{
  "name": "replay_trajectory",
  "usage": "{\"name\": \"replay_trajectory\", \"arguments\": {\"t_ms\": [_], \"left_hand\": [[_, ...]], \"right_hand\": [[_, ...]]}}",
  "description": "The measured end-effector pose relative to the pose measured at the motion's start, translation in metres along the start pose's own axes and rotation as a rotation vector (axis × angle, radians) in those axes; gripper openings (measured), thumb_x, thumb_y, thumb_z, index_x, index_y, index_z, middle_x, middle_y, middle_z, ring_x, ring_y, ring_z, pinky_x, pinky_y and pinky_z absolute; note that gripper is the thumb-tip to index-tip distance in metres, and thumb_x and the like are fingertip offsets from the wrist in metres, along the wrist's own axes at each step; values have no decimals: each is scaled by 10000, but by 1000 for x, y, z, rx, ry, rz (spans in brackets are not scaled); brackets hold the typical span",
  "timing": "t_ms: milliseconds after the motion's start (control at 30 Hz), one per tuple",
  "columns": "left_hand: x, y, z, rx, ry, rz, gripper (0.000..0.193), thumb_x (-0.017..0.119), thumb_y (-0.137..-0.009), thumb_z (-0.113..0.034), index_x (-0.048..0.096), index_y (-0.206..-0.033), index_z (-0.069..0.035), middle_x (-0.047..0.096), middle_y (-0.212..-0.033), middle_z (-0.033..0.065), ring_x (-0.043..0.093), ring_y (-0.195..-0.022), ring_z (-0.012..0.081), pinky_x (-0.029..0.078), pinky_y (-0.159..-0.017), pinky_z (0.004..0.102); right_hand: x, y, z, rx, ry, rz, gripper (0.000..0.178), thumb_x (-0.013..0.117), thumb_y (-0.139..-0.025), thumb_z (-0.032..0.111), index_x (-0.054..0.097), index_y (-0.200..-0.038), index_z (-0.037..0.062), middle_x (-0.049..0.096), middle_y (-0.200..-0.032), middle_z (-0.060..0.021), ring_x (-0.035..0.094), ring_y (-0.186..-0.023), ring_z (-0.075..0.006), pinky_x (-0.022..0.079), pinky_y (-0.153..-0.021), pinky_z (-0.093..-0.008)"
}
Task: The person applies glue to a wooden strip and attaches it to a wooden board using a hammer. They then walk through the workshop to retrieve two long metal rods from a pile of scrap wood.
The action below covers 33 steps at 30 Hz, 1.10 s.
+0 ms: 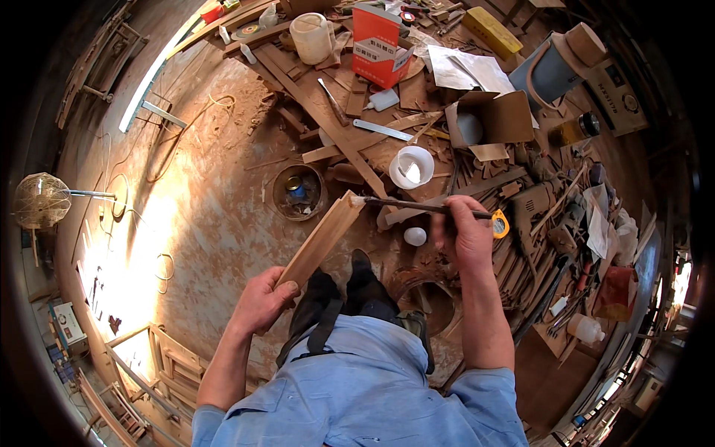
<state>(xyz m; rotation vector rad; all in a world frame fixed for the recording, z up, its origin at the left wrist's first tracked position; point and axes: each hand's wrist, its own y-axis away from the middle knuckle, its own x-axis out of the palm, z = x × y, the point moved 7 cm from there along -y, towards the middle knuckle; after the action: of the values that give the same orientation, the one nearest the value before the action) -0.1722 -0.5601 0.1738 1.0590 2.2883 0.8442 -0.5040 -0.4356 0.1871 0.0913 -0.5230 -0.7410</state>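
Note:
My left hand (pixel 262 299) is closed around the lower end of a wooden board (pixel 320 242), which slants up and away in front of me. My right hand (pixel 469 237) grips a thin brush (pixel 406 203) with a dark handle. Its pale tip touches the cut far end of the board, where small tongues or notches seem to show. Just beyond the brush stands a white plastic tub (pixel 395 176) with something white inside. A rounded white object (pixel 415 237) lies near my right hand.
On the right, a cluttered bench holds a yellow tape measure (pixel 500 223), an open cardboard box (pixel 514 119), a blue bucket (pixel 547 74) and many wood scraps. A red tin (pixel 376 48) stands at the back. A round bin (pixel 277 195) is on the floor; wooden frames (pixel 175 357) lean lower left.

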Motion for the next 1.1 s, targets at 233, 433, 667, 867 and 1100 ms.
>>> {"name": "replay_trajectory", "arguments": {"t_ms": [233,433,667,867,1100], "left_hand": [[-11,2,-3,207,-162,-141,317,607,-843,-168,630,-1131,-39,621,-817,89,598,-707,156,496,-662,309],[-18,19,-23,669,-761,-580,494,628,-672,-8,643,-1162,-73,572,-981,145,551,-905,325,482,-792,387],[-16,28,-34,734,-863,-705,510,618,-652,44,654,-1146,-78,550,-990,147,527,-916,320,452,-824,395],[-18,32,-36,768,-916,-763,488,629,-665,46,662,-1133,-88,540,-993,142,514,-937,321,438,-840,403],[-18,34,-31,812,-996,-771,471,660,-692,6,658,-1144,-127,531,-1007,123,505,-947,310,423,-848,409]], "right_hand": [[-13,-1,16,-87,6,-121,164,576,-945,146,628,-970,-8,635,-705,-107,565,-513,-159,444,-432,-263],[11,11,15,-108,59,-18,180,551,-964,168,612,-967,-1,616,-696,-119,557,-508,-171,441,-445,-271],[21,10,-4,-72,149,-28,179,544,-971,173,601,-957,5,617,-698,-112,563,-511,-163,439,-429,-263],[29,13,-12,4,260,-43,148,583,-947,124,663,-925,1,617,-690,-21,527,-539,-67,405,-465,-219],[30,7,-10,68,298,-74,153,582,-944,117,672,-921,-4,628,-714,-19,550,-587,-57,429,-517,-198]]}}
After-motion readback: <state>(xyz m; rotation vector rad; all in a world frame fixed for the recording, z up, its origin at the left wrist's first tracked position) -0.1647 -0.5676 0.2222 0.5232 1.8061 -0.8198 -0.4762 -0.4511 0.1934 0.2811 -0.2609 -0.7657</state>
